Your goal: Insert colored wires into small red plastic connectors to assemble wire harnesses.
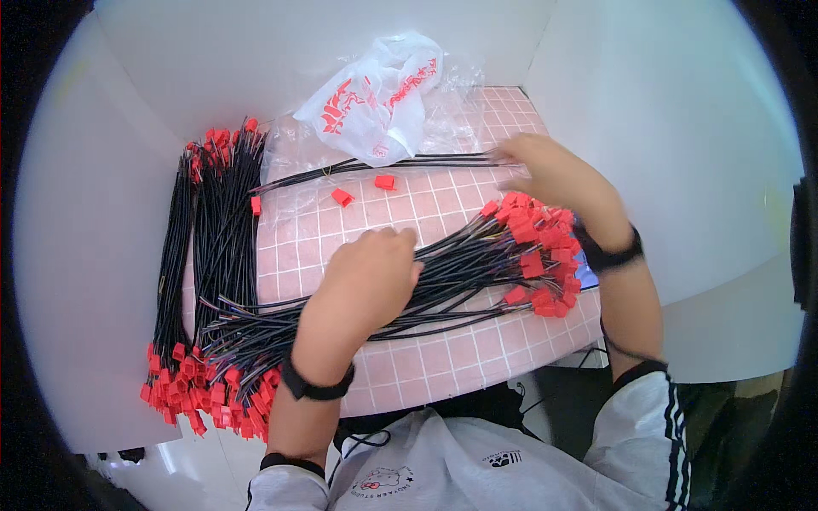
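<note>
A thick bundle of black cables (pixel 464 264) with red connectors (pixel 545 247) on its right end lies across the near part of the table. My left hand (pixel 371 277) is closed over the middle of this bundle, its fingertips partly hidden behind the hand. Beyond the connectors, my right hand (pixel 558 179) is slightly blurred, with thumb and fingers apart. Its fingers are at the right ends of a few loose black cables (pixel 452 160) lying farther back; I see no firm grip on them. Two loose red connectors (pixel 385 182) rest in front of those cables.
Upright-laid bundles of black cables (pixel 226 230) with red connectors fill the left side, some overhanging the near edge. A white plastic bag (pixel 375 102) with red print sits at the back on clear film (pixel 290 153). Pale panels (pixel 665 170) enclose the pink checked table (pixel 417 366).
</note>
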A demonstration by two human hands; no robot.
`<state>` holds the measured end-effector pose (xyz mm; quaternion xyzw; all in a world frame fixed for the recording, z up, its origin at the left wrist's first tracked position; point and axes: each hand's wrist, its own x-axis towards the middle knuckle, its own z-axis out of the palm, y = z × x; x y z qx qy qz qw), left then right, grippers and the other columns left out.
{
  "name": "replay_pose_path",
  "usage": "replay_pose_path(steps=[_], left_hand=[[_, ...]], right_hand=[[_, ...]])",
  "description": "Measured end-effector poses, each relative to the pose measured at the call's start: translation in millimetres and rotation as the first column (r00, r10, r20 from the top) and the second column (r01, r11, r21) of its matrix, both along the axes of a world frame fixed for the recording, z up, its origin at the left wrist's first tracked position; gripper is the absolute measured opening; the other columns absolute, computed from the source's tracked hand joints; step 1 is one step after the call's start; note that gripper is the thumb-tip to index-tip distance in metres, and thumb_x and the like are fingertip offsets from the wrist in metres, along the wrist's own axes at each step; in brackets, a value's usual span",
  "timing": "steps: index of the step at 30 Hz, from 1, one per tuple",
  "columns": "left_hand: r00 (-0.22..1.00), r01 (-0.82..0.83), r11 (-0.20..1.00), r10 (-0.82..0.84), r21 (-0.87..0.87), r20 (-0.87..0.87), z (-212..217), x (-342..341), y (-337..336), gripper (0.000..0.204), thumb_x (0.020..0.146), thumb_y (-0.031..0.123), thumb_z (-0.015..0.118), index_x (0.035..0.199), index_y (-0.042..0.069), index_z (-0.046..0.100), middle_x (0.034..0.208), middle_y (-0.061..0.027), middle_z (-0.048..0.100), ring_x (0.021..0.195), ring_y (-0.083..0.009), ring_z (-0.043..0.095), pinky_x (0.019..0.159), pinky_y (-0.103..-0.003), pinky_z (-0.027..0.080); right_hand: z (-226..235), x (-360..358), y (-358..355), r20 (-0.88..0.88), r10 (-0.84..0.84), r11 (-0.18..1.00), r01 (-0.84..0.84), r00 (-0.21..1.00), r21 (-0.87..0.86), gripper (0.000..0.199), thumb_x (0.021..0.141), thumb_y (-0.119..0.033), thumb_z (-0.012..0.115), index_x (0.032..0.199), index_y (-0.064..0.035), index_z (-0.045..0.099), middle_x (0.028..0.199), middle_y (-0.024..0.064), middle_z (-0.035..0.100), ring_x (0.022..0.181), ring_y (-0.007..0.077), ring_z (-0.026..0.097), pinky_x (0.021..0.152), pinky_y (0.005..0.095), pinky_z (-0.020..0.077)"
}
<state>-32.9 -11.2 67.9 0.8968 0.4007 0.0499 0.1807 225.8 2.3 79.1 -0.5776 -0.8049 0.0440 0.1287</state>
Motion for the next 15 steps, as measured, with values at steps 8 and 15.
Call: replay_pose_path(steps=[8, 15], left_hand=[[0.998, -0.039, 0.999, 0.039, -0.003, -0.046, -62, 8, 87, 0.027, 0.076, 0.017, 0.051, 0.096, -0.001, 0.052, 0.092, -0.0174, 0.058, 0.089, -0.0338, 0.055, 0.075, -0.041, 0.045], [0.959, -0.233, 0.962, 0.204, -0.139, -0.199, -66, -14, 137, 0.028, 0.073, 0.015, 0.053, 0.095, -0.001, 0.056, 0.092, -0.0225, 0.057, 0.088, -0.0348, 0.055, 0.075, -0.041, 0.044]], right_hand=[[-103, 35, 136, 0.489, -0.094, 0.934, 0.248, 0.867, -0.259, 0.03, 0.058, -0.018, 0.068, 0.084, -0.0026, 0.06, 0.082, 0.018, 0.059, 0.079, 0.0327, 0.057, 0.07, 0.0389, 0.0451], [-65, 48, 127, 0.141, 0.025, 0.95, 0.02, 0.99, -0.312, 0.021, 0.061, -0.012, 0.065, 0.076, -0.002, 0.056, 0.076, 0.016, 0.058, 0.075, 0.0312, 0.056, 0.066, 0.0384, 0.0428]])
